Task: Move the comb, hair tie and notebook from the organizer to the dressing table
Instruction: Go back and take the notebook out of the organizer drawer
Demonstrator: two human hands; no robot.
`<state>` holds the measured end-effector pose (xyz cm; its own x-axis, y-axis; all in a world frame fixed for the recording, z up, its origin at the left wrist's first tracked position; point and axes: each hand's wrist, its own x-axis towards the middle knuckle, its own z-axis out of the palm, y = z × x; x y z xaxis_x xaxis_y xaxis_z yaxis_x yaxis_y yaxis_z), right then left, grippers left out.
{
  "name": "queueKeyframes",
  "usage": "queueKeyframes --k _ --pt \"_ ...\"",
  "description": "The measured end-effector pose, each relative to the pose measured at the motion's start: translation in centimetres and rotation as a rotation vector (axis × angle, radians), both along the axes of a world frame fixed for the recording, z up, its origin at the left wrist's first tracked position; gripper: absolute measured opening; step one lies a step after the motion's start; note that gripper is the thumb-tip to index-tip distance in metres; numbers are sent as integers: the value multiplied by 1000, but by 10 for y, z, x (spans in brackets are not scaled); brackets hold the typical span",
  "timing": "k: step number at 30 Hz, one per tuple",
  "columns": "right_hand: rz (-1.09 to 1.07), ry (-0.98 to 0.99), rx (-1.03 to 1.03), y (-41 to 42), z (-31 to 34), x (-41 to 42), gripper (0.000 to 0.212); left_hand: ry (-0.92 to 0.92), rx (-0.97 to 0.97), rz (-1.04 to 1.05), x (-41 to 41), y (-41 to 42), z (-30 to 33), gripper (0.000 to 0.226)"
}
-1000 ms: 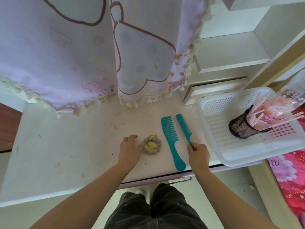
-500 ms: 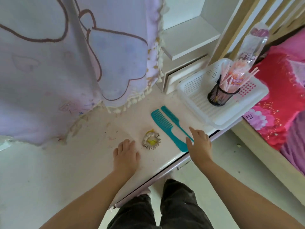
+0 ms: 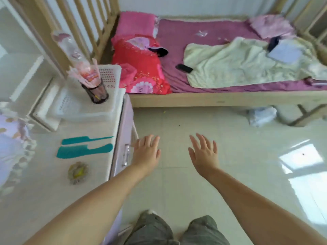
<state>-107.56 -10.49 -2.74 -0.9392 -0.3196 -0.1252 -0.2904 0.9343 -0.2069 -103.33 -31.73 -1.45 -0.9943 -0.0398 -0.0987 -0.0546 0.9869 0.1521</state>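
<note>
Two teal combs lie side by side on the dressing table [image 3: 44, 200] at the left: a thin tail comb [image 3: 85, 139] and a wide-toothed comb [image 3: 83, 151]. A grey hair tie with a yellow centre [image 3: 77, 172] rests nearer to me on the same top. The white plastic organizer basket [image 3: 99, 112] stands at the table's far end with a black mesh cup of pink sticks [image 3: 97, 92] in it. My left hand [image 3: 146, 152] and right hand [image 3: 204, 154] are open, fingers spread, over the floor right of the table. No notebook shows in the basket.
A wooden-framed bed [image 3: 221, 101] with a purple sheet, red pillows [image 3: 141, 68] and a cream blanket [image 3: 238, 62] fills the far side. A pale book-like item [image 3: 284, 53] and a dark phone [image 3: 184, 68] lie on it. Glossy tiled floor [image 3: 230, 165] spreads ahead. The table's drawer handle [image 3: 126, 154] faces me.
The view has swung right from the table to the bed and floor. Both hands left the table top, away from the combs and hair tie, and now hover open over the floor.
</note>
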Motion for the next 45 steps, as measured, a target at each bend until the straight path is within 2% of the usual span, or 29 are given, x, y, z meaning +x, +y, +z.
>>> queueKeyframes --k 7,16,22,30,35,40,45 --pt "-510 -73 62 227 -8 99 53 -22 6 -474 -11 222 -1 58" --pt "-965 -99 113 487 5 264 53 -51 28 -859 65 520 -9 58" --pt "-1246 -117 67 607 0 331 51 -80 22 -1100 91 683 -11 57" --pt "-1477 -78 76 809 -12 333 51 -67 29 -1342 74 925 -22 56" --pt "-1637 -31 63 944 9 323 52 -44 11 -1479 53 1098 4 56" --pt "-1743 -1 84 1064 27 322 51 -17 55 -1615 51 1247 27 54" --pt "-1775 -12 121 1206 21 310 51 14 54 -1700 43 1400 23 53"
